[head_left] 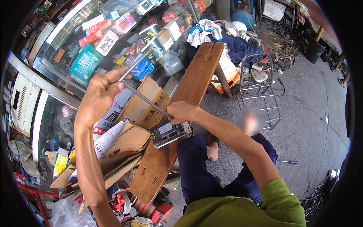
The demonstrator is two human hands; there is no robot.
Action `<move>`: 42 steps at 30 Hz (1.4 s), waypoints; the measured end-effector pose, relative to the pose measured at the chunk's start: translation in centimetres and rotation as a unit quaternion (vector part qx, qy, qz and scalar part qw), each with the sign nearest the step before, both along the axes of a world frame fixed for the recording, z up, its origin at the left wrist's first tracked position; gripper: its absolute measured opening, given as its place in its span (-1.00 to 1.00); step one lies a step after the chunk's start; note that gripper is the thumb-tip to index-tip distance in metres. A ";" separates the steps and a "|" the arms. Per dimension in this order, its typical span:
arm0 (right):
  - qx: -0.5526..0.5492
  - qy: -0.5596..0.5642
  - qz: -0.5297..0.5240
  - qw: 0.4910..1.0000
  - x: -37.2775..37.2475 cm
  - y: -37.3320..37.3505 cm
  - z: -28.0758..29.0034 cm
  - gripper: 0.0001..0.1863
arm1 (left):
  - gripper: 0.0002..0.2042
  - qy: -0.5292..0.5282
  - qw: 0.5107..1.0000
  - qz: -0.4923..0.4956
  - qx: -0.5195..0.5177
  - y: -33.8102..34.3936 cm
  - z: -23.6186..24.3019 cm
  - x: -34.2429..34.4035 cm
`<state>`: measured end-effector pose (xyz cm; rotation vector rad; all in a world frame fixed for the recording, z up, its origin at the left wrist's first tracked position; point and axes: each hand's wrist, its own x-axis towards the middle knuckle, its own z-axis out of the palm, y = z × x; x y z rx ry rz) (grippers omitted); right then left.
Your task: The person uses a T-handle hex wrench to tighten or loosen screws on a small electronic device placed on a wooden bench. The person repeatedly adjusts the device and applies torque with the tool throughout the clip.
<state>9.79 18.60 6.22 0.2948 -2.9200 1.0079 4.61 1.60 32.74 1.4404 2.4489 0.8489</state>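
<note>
My left hand (104,90) is closed around the bent top of a long-shafted metal wrench (145,99), thumb pressed on the joint. One arm of the wrench sticks out past my fingers; whether it is T- or L-shaped is hidden by the hand. The shaft slants down to the right, where my right hand (182,112) pinches its lower end. That end meets a small boxy black-and-silver device (170,133) with a pale label. The device rests on a brown wooden bench (155,172), beside my left knee. My right fingers hide the wrench tip.
Left of the bench are folded cardboard (128,142) and a glass display case (109,49) with many small boxes. Clothes (238,47) lie in a heap beyond the bench. A folding metal cart (261,90) stands to the right; a screwdriver (289,162) lies on the floor.
</note>
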 end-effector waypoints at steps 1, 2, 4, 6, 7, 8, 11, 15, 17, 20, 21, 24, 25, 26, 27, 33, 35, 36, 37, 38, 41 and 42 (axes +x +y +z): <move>0.020 0.018 -0.008 1.000 -0.2 -0.2 0.0 -0.74 | -0.62 0.071 0.997 -0.014 0.005 0.1 -0.2 0.3; 0.022 0.011 -0.011 1.000 -0.3 -0.2 0.1 -0.74 | -0.63 0.137 0.990 -0.021 0.014 0.2 -0.6 0.7; 0.023 -0.010 -0.007 1.000 -0.4 -0.3 0.2 -0.75 | -0.69 0.295 0.951 -0.057 0.078 0.7 -1.2 1.2; -0.006 -0.016 0.003 1.000 -0.4 0.0 0.2 -0.72 | -0.69 0.414 0.907 -0.032 0.069 0.7 -1.4 1.7; -0.022 -0.022 0.009 0.999 -0.4 0.2 0.1 -0.71 | -0.69 0.474 0.878 -0.020 0.065 0.7 -1.5 2.0; -0.029 -0.017 0.016 0.999 -0.4 0.4 0.0 -0.70 | -0.67 0.403 0.912 -0.005 0.071 1.0 -1.5 2.0; -0.027 -0.010 0.033 0.999 -0.7 0.7 -0.2 -0.69 | -0.67 0.385 0.918 0.095 0.032 1.1 -2.4 3.0; -0.008 -0.027 0.015 0.999 -1.0 0.3 0.1 -0.66 | -0.64 0.501 0.852 0.151 0.009 2.1 -4.3 4.8; -0.013 -0.038 0.018 0.999 -0.8 -0.1 0.4 -0.62 | -0.52 0.506 0.841 0.188 0.017 2.9 -5.1 5.3; 0.016 -0.038 0.017 0.999 0.1 -0.5 0.9 -0.53 | -0.55 0.489 0.833 0.256 0.045 4.2 -6.1 5.6; 0.046 -0.026 -0.003 0.999 0.5 -0.7 1.1 -0.49 | -0.57 0.494 0.824 0.271 0.062 4.7 -6.3 5.4; 0.091 -0.059 0.003 0.994 0.9 -0.8 1.8 -0.47 | -0.60 0.512 0.798 0.303 0.098 5.5 -7.0 4.5; 0.097 -0.074 0.016 0.992 0.9 -0.8 2.0 -0.48 | -0.62 0.516 0.796 0.297 0.105 5.5 -7.1 4.0; 0.100 -0.085 0.020 0.991 0.9 -0.7 2.1 -0.48 | -0.63 0.520 0.794 0.294 0.116 5.4 -7.2 3.5; 0.101 -0.089 0.025 0.991 0.8 -0.6 2.3 -0.49 | -0.65 0.524 0.796 0.277 0.118 5.2 -7.3 3.0; 0.088 -0.089 0.035 0.991 0.7 -0.6 2.5 -0.55 | -0.65 0.242 0.909 0.099 0.324 2.9 -7.7 0.5; 0.087 -0.105 0.036 0.990 0.9 -0.5 2.7 -0.53 | -0.64 0.172 0.912 0.048 0.370 2.1 -8.3 0.3; 0.083 -0.104 0.039 0.990 1.0 -0.5 2.9 -0.53 | -0.64 0.161 0.920 0.055 0.353 1.5 -8.4 0.2; 0.081 -0.105 0.046 0.990 1.0 -0.2 3.3 -0.52 | -0.64 0.142 0.922 0.052 0.358 1.2 -8.7 0.0; 0.038 -0.086 0.053 0.994 0.9 0.0 3.8 -0.56 | -0.64 0.125 0.923 0.048 0.361 1.0 -8.8 -0.1; -0.057 -0.052 0.081 0.994 0.4 0.9 5.3 -0.64 | -0.62 -0.084 0.902 -0.010 0.424 0.5 -9.3 -0.6; -0.073 -0.046 0.082 0.993 0.0 1.1 5.7 -0.65 | -0.60 -0.188 0.875 -0.017 0.447 0.4 -9.6 -0.7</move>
